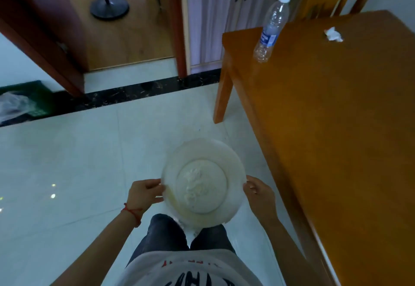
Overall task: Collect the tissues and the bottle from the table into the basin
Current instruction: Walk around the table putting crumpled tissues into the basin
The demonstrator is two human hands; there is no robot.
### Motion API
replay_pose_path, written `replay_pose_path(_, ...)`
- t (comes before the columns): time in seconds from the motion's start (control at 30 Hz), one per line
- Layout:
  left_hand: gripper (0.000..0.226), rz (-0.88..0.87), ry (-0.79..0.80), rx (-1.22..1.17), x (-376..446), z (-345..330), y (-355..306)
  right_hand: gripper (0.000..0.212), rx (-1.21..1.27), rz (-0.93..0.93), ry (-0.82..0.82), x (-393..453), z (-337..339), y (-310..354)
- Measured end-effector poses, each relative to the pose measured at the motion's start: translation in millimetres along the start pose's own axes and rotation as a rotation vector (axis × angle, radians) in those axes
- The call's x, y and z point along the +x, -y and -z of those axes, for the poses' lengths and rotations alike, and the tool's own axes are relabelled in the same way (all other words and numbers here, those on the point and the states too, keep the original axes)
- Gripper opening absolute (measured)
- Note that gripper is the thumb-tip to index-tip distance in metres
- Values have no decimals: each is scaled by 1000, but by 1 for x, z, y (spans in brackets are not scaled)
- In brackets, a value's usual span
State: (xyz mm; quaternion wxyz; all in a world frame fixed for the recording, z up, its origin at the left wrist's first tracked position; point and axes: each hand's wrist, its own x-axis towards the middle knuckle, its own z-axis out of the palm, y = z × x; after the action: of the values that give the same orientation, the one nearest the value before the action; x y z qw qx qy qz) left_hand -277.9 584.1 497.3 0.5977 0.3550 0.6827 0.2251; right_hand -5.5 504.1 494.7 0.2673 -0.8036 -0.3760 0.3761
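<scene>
Basin (233,162) rim gripped between both hands' fingers (155,183), tissue (195,184) inside.

Orange wooden table (336,128): clear bottle (270,27) upright near far corner; crumpled tissue (334,34) well apart.

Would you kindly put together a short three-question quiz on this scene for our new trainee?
1. True or false: the bottle stands upright on the table.
2. What holds the basin? A) left hand only B) both hands, left and right hand C) the floor
3. Fill in: a crumpled ___ lies on the table beyond the bottle.

Key: 1 true; 2 B; 3 tissue. White tissue-like material already lies inside the basin.
</scene>
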Motion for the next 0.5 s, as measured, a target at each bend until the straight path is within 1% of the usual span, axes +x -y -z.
replay_pose_path(0.23,23,26,-146,-61,12,44,1,30,-7,75,131,40,-39,45)
replay_pose_path(0.37,22,30,-189,-70,37,67,-9,31,4,107,152,63,-61,75)
replay_pose_path(0.5,21,36,-179,-96,77,90,-31,32,9,110,130,95,-85,109)
